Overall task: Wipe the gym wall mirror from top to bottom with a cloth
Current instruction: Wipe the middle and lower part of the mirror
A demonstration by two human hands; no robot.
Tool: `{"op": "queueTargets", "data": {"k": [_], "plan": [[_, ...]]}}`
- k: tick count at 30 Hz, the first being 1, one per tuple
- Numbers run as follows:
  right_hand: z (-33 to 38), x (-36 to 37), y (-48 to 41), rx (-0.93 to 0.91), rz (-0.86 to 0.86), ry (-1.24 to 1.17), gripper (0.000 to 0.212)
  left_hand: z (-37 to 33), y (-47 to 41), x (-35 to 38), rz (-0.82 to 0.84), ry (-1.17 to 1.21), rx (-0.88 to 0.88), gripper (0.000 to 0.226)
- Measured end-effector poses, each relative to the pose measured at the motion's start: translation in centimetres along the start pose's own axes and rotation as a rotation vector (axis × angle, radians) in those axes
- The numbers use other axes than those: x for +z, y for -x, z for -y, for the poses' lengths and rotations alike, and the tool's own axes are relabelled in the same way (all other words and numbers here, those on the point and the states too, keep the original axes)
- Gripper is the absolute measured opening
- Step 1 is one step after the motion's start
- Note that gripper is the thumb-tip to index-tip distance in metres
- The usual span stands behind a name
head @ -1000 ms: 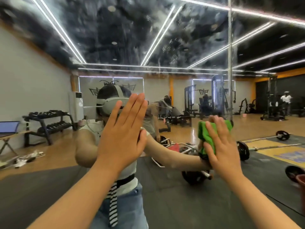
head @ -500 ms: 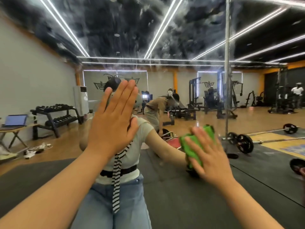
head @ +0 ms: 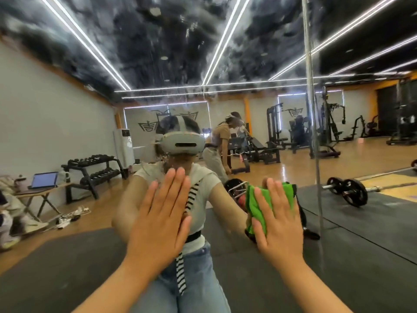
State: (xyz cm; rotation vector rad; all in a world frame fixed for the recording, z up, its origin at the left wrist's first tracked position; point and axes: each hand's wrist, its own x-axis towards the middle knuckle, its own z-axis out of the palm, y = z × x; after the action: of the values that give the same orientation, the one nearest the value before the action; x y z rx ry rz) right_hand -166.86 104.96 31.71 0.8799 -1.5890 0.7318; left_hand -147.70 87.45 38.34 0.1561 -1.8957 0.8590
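Note:
The gym wall mirror [head: 225,53] fills the whole view, its upper part streaked and smeared. My right hand [head: 278,219] presses a folded green cloth [head: 259,204] flat against the glass at about chest height. My left hand [head: 162,216] lies flat on the mirror beside it, fingers together, holding nothing. A vertical seam [head: 312,132] between mirror panels runs just right of the cloth. My own reflection stands behind both hands.
Everything else is reflection: a dumbbell rack [head: 94,170] and a laptop on a small table [head: 44,180] at the left, a loaded barbell [head: 348,192] on black mats at the right, weight machines and another person [head: 217,145] farther back.
Both hands have slid down the glass. The right hand and cloth went left, then back right and lower. The left hand dropped from head height to chest height.

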Motion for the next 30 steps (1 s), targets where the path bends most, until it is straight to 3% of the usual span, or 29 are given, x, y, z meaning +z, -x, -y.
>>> {"op": "queueTargets", "data": {"k": [2, 4, 8, 10, 11, 13, 15, 17, 19, 22, 24, 27, 30], "plan": [[-2.8, -0.6, 0.4, -0.083, 0.028, 0.027, 0.057, 0.7, 1.9, 0.4, 0.012, -0.021, 0.088, 0.073], [-5.1, -1.3, 1.0, -0.022, 0.014, 0.039, 0.061, 0.8, 1.9, 0.4, 0.001, -0.01, 0.084, 0.072], [-1.7, -0.4, 1.1, 0.586, -0.154, -0.057, 0.062, 0.4, 1.8, 0.4, 0.018, -0.002, 0.055, 0.071], [3.0, 0.6, 0.7, 0.686, -0.172, -0.096, 0.063, 0.6, 2.0, 0.3, 0.031, 0.004, 0.05, 0.072], [4.9, 0.9, 1.0, 0.586, -0.143, -0.093, 0.063, 0.6, 2.0, 0.3, 0.032, 0.005, 0.049, 0.072], [5.9, 1.0, 2.3, 0.206, -0.03, -0.067, 0.063, 0.4, 2.1, 0.3, 0.035, 0.006, 0.047, 0.071], [2.4, 0.4, 2.9, -0.184, 0.046, 0.002, 0.06, 0.4, 2.1, 0.3, 0.028, 0.006, 0.045, 0.071], [-2.1, -0.4, 3.0, -0.266, 0.062, 0.054, 0.058, 0.4, 2.0, 0.2, 0.019, -0.007, 0.043, 0.07], [-5.0, -1.2, 3.1, 0.038, 0.015, -0.012, 0.061, 0.4, 1.9, 0.2, 0.009, -0.017, 0.044, 0.07], [-2.8, -0.5, 2.7, 0.56, -0.161, -0.085, 0.064, 0.4, 1.9, 0.3, 0.003, -0.013, 0.044, 0.07], [0.6, 0.4, 2.6, 0.633, -0.195, -0.098, 0.064, 0.4, 2.0, 0.3, 0.005, -0.008, 0.04, 0.07], [3.7, 1.0, 4.7, 0.36, -0.064, -0.085, 0.061, 0.3, 2.0, 0.2, 0.009, -0.01, 0.042, 0.069], [0.1, 0.2, 6.9, -0.164, 0.093, 0.003, 0.056, 0.4, 2.0, 0.2, 0.022, -0.016, 0.04, 0.071]]}}
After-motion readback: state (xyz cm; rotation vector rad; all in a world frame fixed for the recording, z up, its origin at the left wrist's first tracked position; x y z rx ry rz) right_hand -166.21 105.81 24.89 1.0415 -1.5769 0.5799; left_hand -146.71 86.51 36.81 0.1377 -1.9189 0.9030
